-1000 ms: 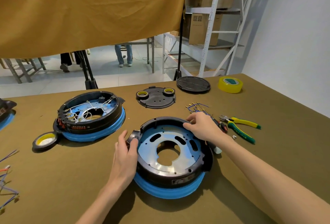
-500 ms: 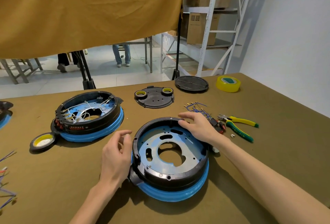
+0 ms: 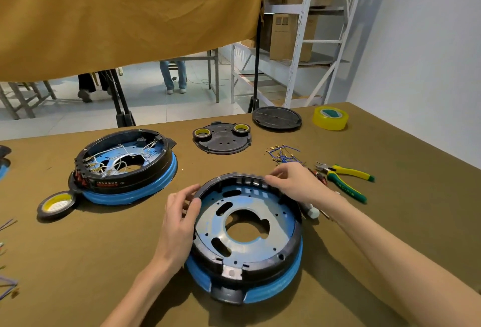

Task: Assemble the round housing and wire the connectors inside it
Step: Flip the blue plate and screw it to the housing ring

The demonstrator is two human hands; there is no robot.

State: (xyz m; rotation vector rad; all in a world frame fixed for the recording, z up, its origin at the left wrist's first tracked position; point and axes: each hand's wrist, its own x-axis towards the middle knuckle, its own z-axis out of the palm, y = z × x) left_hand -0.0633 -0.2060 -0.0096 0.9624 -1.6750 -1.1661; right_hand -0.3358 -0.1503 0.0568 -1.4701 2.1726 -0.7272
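Now | left hand [image 3: 179, 225], right hand [image 3: 294, 183] | both grip round housing [image 3: 250, 261] rim

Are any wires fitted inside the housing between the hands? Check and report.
No: the housing that the left hand and right hand grip shows only its bare blue plate; the wires lie on the table beyond it.

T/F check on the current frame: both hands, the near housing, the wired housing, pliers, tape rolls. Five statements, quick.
1. Both hands touch the near housing rim. True: left hand, right hand.
2. The near housing already holds wires. False: none show inside it; the wired housing sits far left.
3. The pliers lie to the right of the right hand. True.
4. The right hand holds the pliers. False: they lie on the table.
5. Two small tape rolls sit on the flat black plate. True.
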